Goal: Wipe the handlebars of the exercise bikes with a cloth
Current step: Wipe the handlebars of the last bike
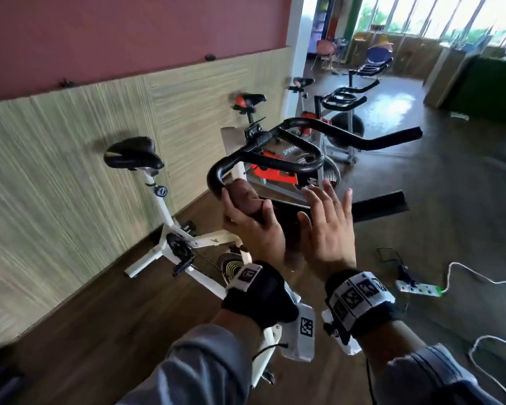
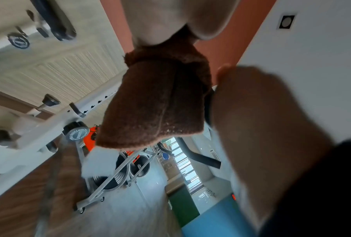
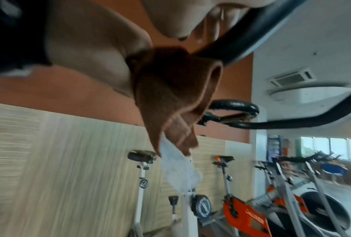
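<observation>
The head view shows the nearest white exercise bike's black handlebars [image 1: 300, 168], looped in the middle with long side bars. My left hand [image 1: 246, 213] grips a bunched brown cloth [image 1: 243, 194] right below the bars' left bend. The cloth [image 2: 156, 104] hangs down from my fingers [image 2: 170, 20] in the left wrist view. My right hand [image 1: 327, 223] is held flat with fingers spread, just right of the left hand, holding nothing. From the right wrist, the cloth [image 3: 170, 96] dangles beside a handlebar tube [image 3: 251, 32].
The white bike's saddle [image 1: 132, 154] stands left by the panelled wall [image 1: 56, 171]. An orange bike [image 1: 275, 173] and further bikes [image 1: 342, 97] line up behind. A power strip [image 1: 418, 287] with cables lies on the floor at right. Chairs [image 1: 374, 62] stand far back.
</observation>
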